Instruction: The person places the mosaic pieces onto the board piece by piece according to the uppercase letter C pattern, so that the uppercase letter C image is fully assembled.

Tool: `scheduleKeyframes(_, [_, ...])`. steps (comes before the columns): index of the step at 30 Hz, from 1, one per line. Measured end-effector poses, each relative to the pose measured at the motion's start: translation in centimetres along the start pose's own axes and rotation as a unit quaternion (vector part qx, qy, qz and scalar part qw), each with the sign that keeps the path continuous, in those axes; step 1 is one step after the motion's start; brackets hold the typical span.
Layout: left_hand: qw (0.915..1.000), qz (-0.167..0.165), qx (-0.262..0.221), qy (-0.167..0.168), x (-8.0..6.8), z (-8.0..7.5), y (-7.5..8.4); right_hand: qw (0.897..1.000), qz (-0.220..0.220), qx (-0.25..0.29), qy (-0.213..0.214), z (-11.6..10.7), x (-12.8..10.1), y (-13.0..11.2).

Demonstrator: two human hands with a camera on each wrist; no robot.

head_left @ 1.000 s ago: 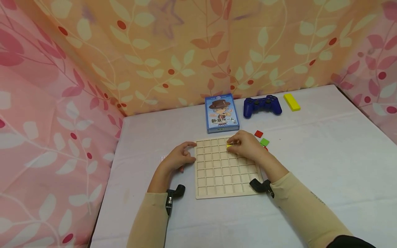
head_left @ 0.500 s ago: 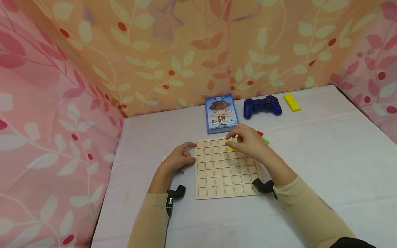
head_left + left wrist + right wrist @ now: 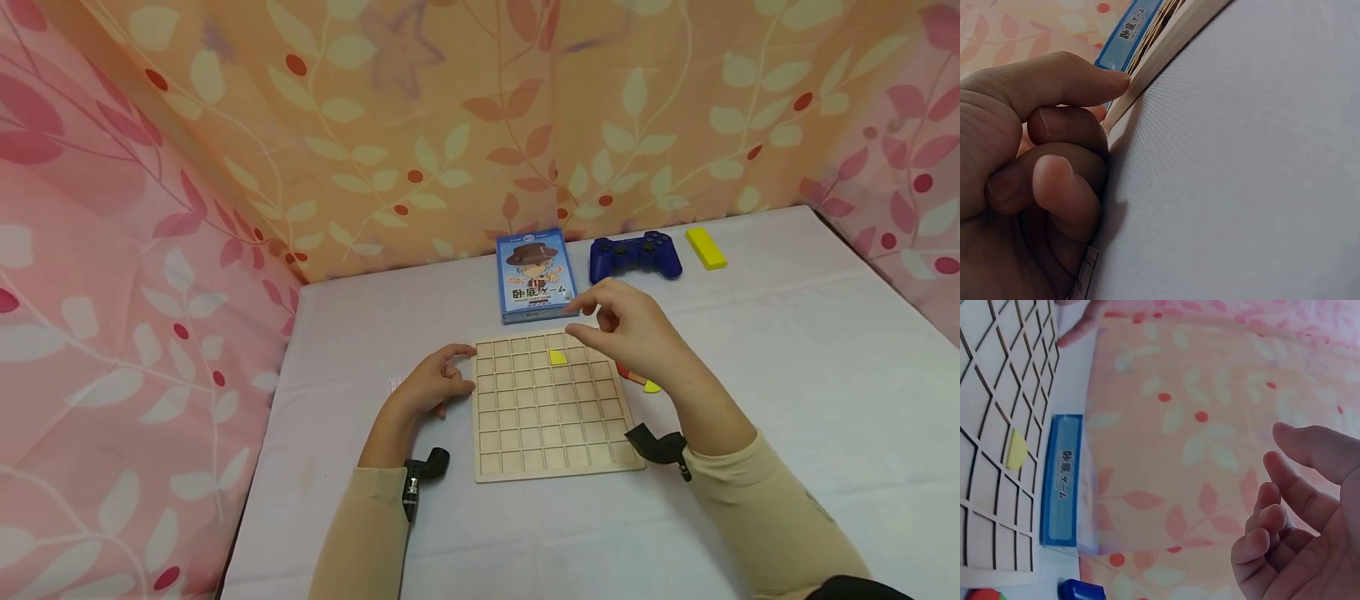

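A pale wooden grid board [image 3: 558, 412] lies on the table, and a small yellow piece with a rounded side [image 3: 558, 357] sits in one of its upper cells. At the board's left edge, my left hand [image 3: 431, 383] rests with its index finger and thumb against the rim; the left wrist view shows its other fingers curled. My right hand [image 3: 637, 333] hovers over the upper right corner, thumb and index finger apart, with nothing between them. Beneath that hand, a red piece [image 3: 624, 372] and another yellow piece [image 3: 652, 387] show beside the board; it hides other parts there.
Behind the board lies a blue card game box [image 3: 537, 279]. A dark blue game controller [image 3: 634, 257] and a yellow block [image 3: 707, 247] stand to its right. A gridded paper [image 3: 396, 384] is partly under my left hand. Floral cloth [image 3: 420, 125] hangs behind the white table.
My right hand has let go of the yellow piece, which stays in its cell, and has risen and moved right. The left hand holds its place.
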State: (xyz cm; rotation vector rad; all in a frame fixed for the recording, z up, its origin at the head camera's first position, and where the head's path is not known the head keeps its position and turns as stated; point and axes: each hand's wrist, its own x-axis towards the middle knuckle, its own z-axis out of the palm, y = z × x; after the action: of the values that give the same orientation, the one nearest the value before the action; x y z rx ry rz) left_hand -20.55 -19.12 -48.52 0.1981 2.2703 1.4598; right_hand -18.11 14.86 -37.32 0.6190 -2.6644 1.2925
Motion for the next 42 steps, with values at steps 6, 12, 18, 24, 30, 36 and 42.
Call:
scheduleKeyframes(6, [1.0000, -0.006, 0.001, -0.004, -0.1, 0.0, 0.2, 1.000, 0.015, -0.010, 0.025, -1.3, -0.1, 0.5])
scheduleKeyframes(12, [1.0000, -0.004, 0.003, -0.005, -0.2, 0.0, 0.2, 0.998, 0.040, -0.002, 0.042, -2.1, 0.0, 1.1])
scheduleKeyframes(18, [1.0000, -0.002, 0.005, -0.005, -0.1, 0.0, 0.2, 0.996, 0.067, -0.013, 0.052, -2.4, 0.3, 2.0])
scheduleKeyframes(24, [1.0000, -0.002, 0.004, -0.006, -0.2, -0.1, 0.2, 0.992, 0.116, -0.032, 0.043, -2.3, 0.7, 3.5])
scheduleKeyframes(30, [1.0000, -0.004, -0.004, -0.006, -0.2, 0.0, 0.3, 0.987, 0.156, -0.041, 0.023, -2.2, 1.1, 5.6])
scheduleKeyframes(36, [1.0000, -0.002, 0.006, -0.003, -0.2, 0.0, 0.2, 0.982, 0.181, -0.047, -0.002, -1.9, 1.3, 7.3])
scheduleKeyframes(42, [1.0000, -0.004, 0.007, 0.002, -0.1, 0.1, 0.1, 0.975, 0.215, -0.054, -0.024, -1.6, 1.3, 9.1])
